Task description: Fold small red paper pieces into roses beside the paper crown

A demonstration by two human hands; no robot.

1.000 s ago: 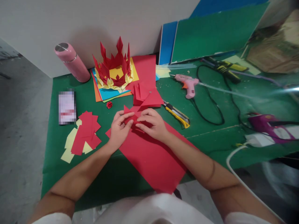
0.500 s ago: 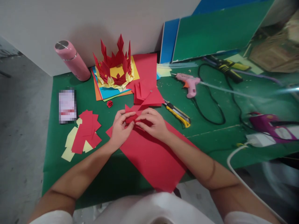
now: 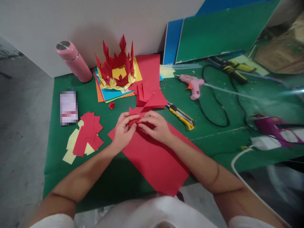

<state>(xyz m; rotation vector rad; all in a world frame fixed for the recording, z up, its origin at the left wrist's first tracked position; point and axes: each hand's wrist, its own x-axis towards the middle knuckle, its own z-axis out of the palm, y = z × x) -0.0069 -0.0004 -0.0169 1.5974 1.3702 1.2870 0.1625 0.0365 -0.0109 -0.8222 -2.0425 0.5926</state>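
Note:
Between my two hands is a small folded piece of red paper [image 3: 134, 120], pinched by the fingers and partly covered by them. My left hand [image 3: 124, 128] is closed on its left side, thumb below and fingers above. My right hand [image 3: 155, 125] grips the right side with thumb and fingertips. Below both hands lies a large red sheet [image 3: 156, 161], slanting toward my body. Just beyond my fingers are folded red paper pieces [image 3: 149, 95]. A small red paper rose [image 3: 111, 105] sits to the left of them.
A red and yellow paper crown [image 3: 116, 71] stands on coloured sheets at the back. Left are a pink bottle [image 3: 77, 65], a phone [image 3: 68, 107] and paper scraps [image 3: 86, 134]. Right are a yellow utility knife [image 3: 181, 117], a pink glue gun [image 3: 193, 85], pliers [image 3: 232, 69] and cables.
Both hands stay nearly in place on the folded red paper. The paper's upper tip has shifted slightly to the right and shows a little less above my left fingers.

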